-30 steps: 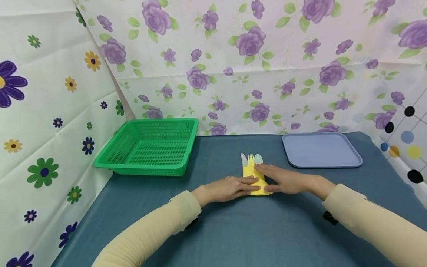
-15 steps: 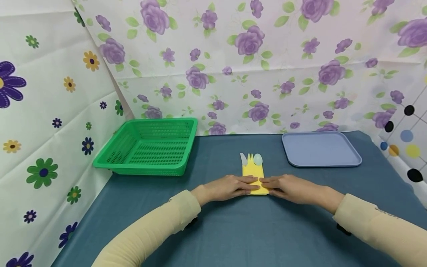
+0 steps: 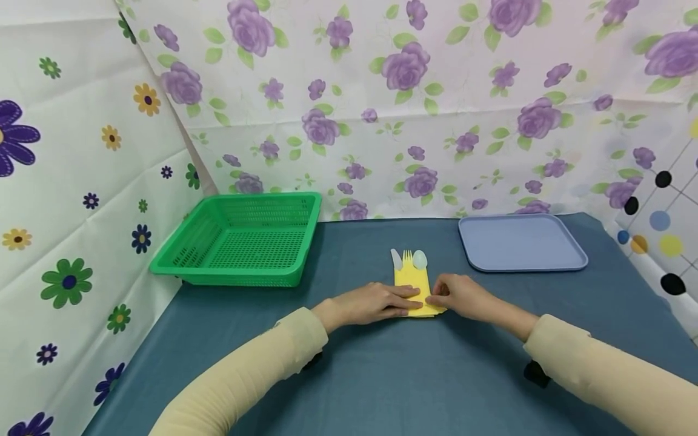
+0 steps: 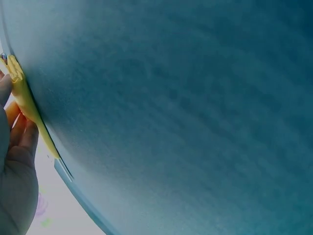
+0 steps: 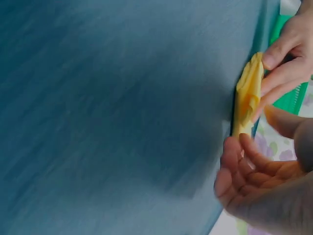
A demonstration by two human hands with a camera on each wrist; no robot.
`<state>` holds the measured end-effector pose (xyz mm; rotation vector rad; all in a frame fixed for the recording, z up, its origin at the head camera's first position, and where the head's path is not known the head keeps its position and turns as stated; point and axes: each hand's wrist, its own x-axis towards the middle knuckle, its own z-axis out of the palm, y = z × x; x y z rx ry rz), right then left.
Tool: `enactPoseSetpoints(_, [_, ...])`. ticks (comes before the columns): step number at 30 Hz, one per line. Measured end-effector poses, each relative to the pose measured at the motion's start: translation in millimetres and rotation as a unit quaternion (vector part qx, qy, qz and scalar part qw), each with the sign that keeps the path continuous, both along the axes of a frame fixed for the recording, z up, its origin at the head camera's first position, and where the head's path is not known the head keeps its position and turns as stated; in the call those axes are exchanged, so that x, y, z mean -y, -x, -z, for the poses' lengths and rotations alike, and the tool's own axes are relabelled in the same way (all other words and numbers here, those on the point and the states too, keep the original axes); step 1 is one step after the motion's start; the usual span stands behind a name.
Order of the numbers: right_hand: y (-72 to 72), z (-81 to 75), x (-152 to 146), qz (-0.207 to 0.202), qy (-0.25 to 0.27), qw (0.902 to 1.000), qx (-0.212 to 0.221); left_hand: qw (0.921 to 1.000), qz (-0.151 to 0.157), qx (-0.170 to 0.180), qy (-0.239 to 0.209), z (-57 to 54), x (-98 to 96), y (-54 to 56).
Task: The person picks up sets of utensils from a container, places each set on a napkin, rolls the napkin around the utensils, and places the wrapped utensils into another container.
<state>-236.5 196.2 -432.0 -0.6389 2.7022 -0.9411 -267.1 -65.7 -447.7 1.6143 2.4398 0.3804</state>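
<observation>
A folded yellow napkin (image 3: 412,278) lies mid-table, wrapped about the lower parts of a pale knife (image 3: 396,259), a yellow fork (image 3: 407,257) and a pale green spoon (image 3: 420,260). Their upper ends stick out at the far side; the rest is hidden. My left hand (image 3: 371,304) rests on the napkin's near left part with fingers extended. Beside its right edge is my right hand (image 3: 463,295), fingers loosely curled and tips at the napkin. In the right wrist view the thumb (image 5: 281,121) stands apart from the curled fingers. The napkin's near right corner flares slightly outward.
An empty green plastic basket (image 3: 305,242) stands at the back left of the blue-covered table (image 3: 371,375). At the back right lies a pale blue tray (image 3: 523,242). Flower-patterned sheets (image 3: 360,145) hang behind and to the left.
My right hand moved from over the napkin down to its near right part, then curled its fingers at the right edge. The left hand stayed in place on the napkin.
</observation>
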Motion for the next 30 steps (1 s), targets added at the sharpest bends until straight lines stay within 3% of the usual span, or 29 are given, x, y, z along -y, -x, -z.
enactPoseSetpoints(2, [1.2, 1.2, 3, 0.017, -0.013, 0.9996, 0.020, 1.0000, -0.001, -0.001, -0.003, 0.5, -0.4, -0.5])
enactPoseSetpoints(11, [3.9, 3.7, 8, 0.039, -0.024, 0.9984, 0.033, 1.0000, -0.003, -0.003, -0.007, 3.3, -2.4, -0.8])
enactPoseSetpoints(19, [6.0, 2.8, 13, 0.059, -0.020, 0.9968, 0.050, 0.9970, -0.012, 0.057, -0.051, 3.4, 1.0, 0.6])
enactPoseSetpoints(25, [14.7, 4.0, 15, 0.080, 0.002, 0.9923, 0.094, 0.9988, -0.015, 0.031, -0.035, 3.0, 1.1, 0.5])
enactPoseSetpoints(30, [14.8, 5.3, 14, 0.074, 0.010, 0.9925, 0.097, 0.9998, -0.021, 0.003, -0.005, 2.3, 2.0, -4.0])
